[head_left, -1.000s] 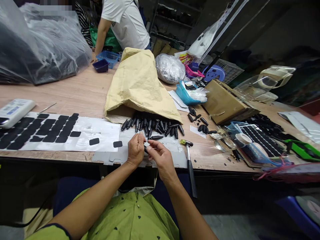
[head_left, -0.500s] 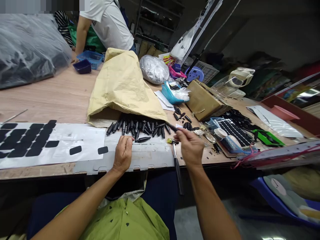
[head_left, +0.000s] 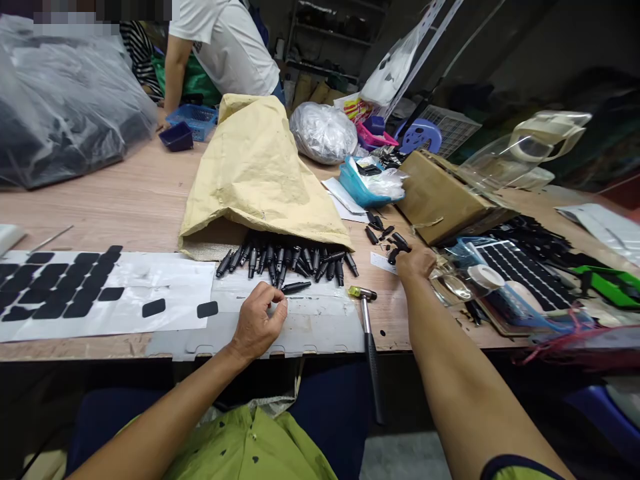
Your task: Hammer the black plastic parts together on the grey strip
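Note:
My left hand [head_left: 260,321] is just above the grey sheet [head_left: 300,325] at the table's front edge. Its fingers curl in and the thumb meets the forefinger; whatever may be between them is too small to make out. Just beyond lies a single black tapered tube [head_left: 297,287], in front of a heap of similar black tubes [head_left: 270,259] at a paper sack's mouth. My right hand [head_left: 416,261] reaches to the right, fingers bent down at a few loose black pieces [head_left: 399,241]. Its fingertips are mostly hidden. A hammer [head_left: 370,347] with a yellow-faced head lies between my hands, its handle overhanging the edge.
The yellow paper sack [head_left: 265,167] stands mid-table. White sheets with black patches [head_left: 153,307] lie left. At right are a cardboard box [head_left: 440,193], a blue basket [head_left: 367,187] and a clear tape roll [head_left: 450,283]. A co-worker [head_left: 225,50] leans over the far side.
My right hand has moved right, from above the hammer to the loose black pieces; the slim dark thing it held no longer shows. My left hand's fingers have turned and loosened slightly. The view has shifted.

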